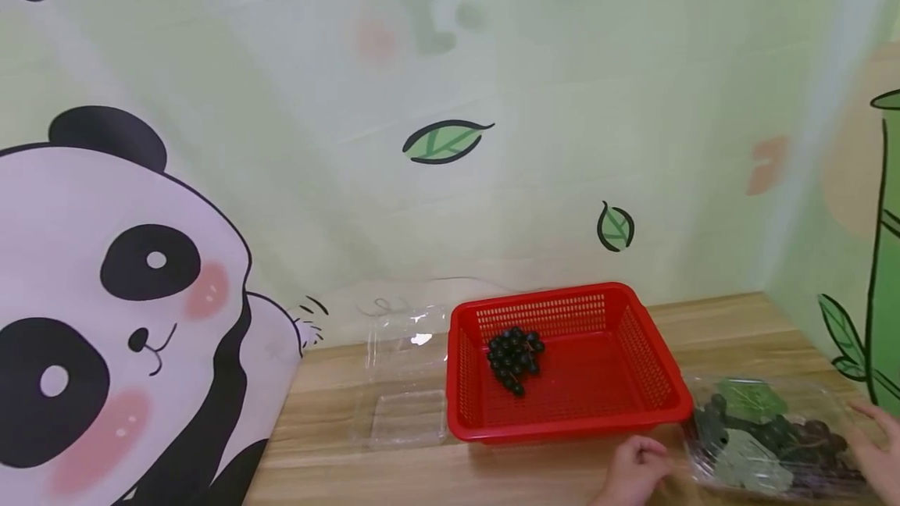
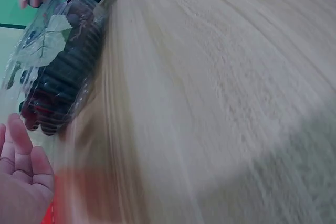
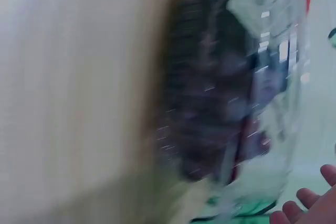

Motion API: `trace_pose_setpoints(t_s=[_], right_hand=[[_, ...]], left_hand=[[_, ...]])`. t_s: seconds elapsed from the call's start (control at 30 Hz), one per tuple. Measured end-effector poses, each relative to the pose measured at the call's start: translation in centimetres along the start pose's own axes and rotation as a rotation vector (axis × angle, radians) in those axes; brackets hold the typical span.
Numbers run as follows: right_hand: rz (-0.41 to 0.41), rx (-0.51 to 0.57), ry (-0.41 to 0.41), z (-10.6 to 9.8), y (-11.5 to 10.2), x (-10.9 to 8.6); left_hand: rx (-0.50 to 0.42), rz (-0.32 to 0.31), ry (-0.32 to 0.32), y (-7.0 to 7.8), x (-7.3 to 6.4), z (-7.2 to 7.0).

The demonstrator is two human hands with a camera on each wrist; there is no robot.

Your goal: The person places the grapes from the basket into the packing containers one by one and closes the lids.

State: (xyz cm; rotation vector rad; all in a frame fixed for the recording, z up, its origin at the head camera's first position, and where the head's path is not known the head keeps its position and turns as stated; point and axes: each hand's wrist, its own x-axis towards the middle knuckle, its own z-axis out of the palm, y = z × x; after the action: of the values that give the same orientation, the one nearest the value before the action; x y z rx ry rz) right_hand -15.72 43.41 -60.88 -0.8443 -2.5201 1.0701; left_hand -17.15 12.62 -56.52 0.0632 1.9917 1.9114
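Note:
A clear plastic fruit box lies on the table at the right, filled with dark grapes. Leaf designs, one green and one pale, show on its lid. My left hand is just left of the box with its fingers loosely bent and nothing in them. At the box's right end is my right hand, its fingers spread. In the right wrist view the right hand's fingers stand a little apart from the blurred box.
A red plastic basket stands on the wooden table, with a bunch of dark grapes inside. Left of it sits an opened clear plastic box, its lid raised. A curtain with a panda print hangs behind.

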Motion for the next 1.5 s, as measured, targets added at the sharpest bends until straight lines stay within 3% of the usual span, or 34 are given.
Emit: trace_pose_setpoints(t_s=[0.03, 0.17, 0.3, 0.4, 0.53, 0.77, 1.03, 1.27, 1.4, 1.5], right_hand=[[0.036, -0.008, 0.026, 0.2, -1.3, -0.2], [-0.193, -0.135, -0.05, 0.3, -4.2, -0.1], [-0.41, -0.148, -0.11, -0.4, -9.2, -2.0], [-0.498, -0.131, -0.177, -0.8, -12.4, -3.6], [-0.572, -0.1, -0.254, -0.3, -14.6, -4.0], [-0.614, -0.07, -0.349, 1.9, -15.9, -3.5], [-0.62, -0.048, -0.396, 3.5, -17.7, -3.0], [-0.513, -0.03, -0.461, 4.2, -19.4, -1.9], [-0.438, -0.018, -0.523, 4.4, -20.3, -1.6], [-0.431, -0.051, -0.53, 4.6, -20.8, -1.4]], left_hand=[[-0.007, 0.02, -0.004, 0.1, 0.0, -0.3], [-0.051, 0.066, -0.021, 0.3, -0.3, -1.2], [-0.077, 0.079, -0.026, 0.4, -0.5, -1.8], [-0.091, 0.072, -0.027, 0.3, -0.6, -2.3], [-0.092, 0.056, -0.022, 0.1, -0.6, -2.8], [-0.075, 0.023, -0.008, 0.0, -0.7, -3.6], [-0.079, 0.022, -0.024, 0.0, -1.0, -4.6], [-0.087, 0.021, -0.081, 0.2, -1.0, -5.6], [-0.086, 0.045, -0.144, 1.1, -1.4, -6.4], [-0.085, 0.079, -0.193, 2.0, -1.6, -7.2]])
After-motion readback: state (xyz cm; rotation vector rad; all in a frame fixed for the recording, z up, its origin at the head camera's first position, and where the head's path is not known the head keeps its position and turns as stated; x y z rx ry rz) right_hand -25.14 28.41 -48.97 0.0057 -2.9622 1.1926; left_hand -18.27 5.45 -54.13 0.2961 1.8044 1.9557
